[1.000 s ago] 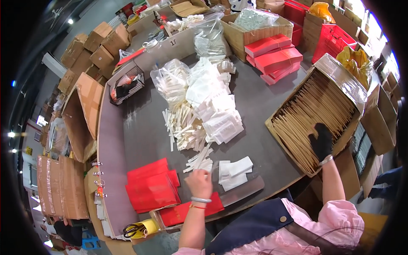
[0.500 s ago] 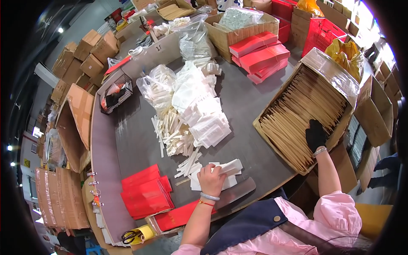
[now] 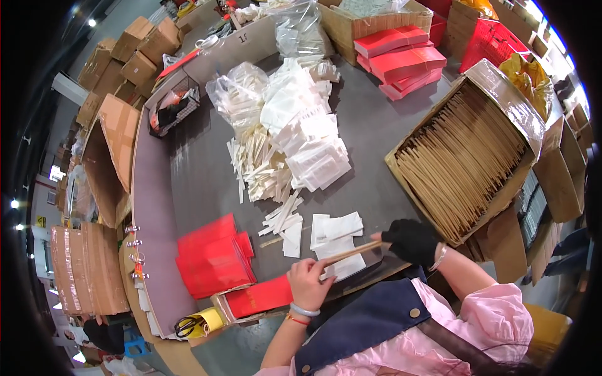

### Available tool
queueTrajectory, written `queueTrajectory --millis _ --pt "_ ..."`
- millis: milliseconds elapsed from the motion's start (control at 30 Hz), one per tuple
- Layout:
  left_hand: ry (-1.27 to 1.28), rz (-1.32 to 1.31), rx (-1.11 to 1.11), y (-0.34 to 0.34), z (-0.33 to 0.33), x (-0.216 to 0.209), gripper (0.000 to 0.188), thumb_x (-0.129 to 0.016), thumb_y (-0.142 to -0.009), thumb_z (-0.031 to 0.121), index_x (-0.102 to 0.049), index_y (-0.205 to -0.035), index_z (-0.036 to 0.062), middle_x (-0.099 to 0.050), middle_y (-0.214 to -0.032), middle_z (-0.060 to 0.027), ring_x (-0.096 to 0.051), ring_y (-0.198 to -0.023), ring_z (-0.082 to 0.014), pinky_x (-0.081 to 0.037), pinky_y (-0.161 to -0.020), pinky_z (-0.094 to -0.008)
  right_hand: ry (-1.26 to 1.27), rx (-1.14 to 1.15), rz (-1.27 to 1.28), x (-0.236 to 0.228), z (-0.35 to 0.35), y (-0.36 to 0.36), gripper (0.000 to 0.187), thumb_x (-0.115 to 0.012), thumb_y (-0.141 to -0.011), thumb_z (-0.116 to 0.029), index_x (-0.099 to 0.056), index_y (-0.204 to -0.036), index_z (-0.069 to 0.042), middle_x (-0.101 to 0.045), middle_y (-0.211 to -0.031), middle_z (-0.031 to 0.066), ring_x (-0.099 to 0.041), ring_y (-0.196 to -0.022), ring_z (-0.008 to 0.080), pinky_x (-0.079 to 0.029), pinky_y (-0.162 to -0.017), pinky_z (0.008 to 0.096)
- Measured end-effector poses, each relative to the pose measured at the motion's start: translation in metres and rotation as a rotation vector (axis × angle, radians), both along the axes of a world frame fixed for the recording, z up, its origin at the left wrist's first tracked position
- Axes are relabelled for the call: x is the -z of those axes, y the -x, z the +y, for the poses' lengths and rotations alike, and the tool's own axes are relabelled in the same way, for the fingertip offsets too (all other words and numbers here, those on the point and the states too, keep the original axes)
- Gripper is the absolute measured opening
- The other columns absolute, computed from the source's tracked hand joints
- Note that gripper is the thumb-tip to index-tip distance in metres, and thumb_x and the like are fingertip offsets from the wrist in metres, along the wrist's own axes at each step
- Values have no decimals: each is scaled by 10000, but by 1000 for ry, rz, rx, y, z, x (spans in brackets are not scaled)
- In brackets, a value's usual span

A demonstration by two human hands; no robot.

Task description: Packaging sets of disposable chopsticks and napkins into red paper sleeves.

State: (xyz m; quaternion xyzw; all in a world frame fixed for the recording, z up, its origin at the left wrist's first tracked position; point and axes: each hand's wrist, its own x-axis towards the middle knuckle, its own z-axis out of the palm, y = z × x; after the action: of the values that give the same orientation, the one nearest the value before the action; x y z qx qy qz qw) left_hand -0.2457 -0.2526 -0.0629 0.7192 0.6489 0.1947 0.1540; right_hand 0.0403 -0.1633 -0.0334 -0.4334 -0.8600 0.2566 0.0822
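Note:
Between my hands is a flat brown cardboard piece (image 3: 352,253), seen nearly edge-on. My left hand (image 3: 307,279) has its bare fingers closed on the left end. My right hand (image 3: 411,242), in a black glove with bare fingertips, grips the other end. Beneath the piece lie several white paper slips (image 3: 337,229) on the dark table (image 3: 376,156). Close to my left hand is a red packet (image 3: 258,297) at the table's front edge. Right of my right hand stands an open carton (image 3: 401,164) packed with upright rows of similar brown pieces (image 3: 464,153).
A heap of white slips (image 3: 301,119) and plastic bags fills the table's middle. Red packets lie at the front left (image 3: 213,260) and far right (image 3: 401,62). Black-handled scissors (image 3: 185,326) sit by a yellow holder (image 3: 210,321). A wire basket (image 3: 175,106) hangs along the left wall.
My right hand has come from the carton toward my left, bringing a brown piece. My left hand has left the white slips and taken the piece's other end. The view has shifted.

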Motion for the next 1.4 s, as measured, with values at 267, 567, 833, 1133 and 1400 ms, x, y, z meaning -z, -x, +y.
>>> queueTrajectory --millis 267,567,833,1133,1400 --pt "26 96 118 16 -15 -3 715 -864 -565 322 -615 -1193 91 -550 -1199 -81 -468 -1111 -320 -360 -958 -458 -41 -222 90 54 -27 54 207 -606 -851 -184 -680 -1033 -119 -609 -879 140 -600 -845 320 -481 -700 425" --pt "23 67 106 7 -4 12 657 -826 -620 252 -599 -1209 71 -553 -1189 -90 -483 -1102 -320 -386 -928 -457 90 76 377 88 -38 74 268 -735 -781 -113 -633 -1020 -49 -605 -964 155 -606 -915 291 -485 -794 371" --pt "162 264 366 10 16 -32 359 -718 -661 146 -651 -1013 180 -559 -1097 -108 -519 -1015 -319 -443 -820 -455 -93 -112 -8 31 -21 79 622 -780 -620 -496 -619 -1077 -106 -607 -1007 120 -587 -984 300 -394 -900 464" --pt "-9 179 -223 103 11 -17 431 -788 -647 197 -666 -1034 53 -468 -1347 -216 -392 -1261 -425 -335 -1037 -552 -104 -1 -238 7 -13 57 634 -744 -675 -547 -609 -1080 -79 -593 -1021 137 -549 -970 337 -378 -898 455" --pt "64 -18 -422 35 -24 38 890 -818 -620 524 -520 -1314 52 -428 -1388 -181 -320 -1318 -398 -129 -1106 -635 -177 -58 -140 4 -19 54 651 -734 -680 -566 -610 -1104 -87 -587 -1037 132 -530 -1000 326 -322 -959 476"
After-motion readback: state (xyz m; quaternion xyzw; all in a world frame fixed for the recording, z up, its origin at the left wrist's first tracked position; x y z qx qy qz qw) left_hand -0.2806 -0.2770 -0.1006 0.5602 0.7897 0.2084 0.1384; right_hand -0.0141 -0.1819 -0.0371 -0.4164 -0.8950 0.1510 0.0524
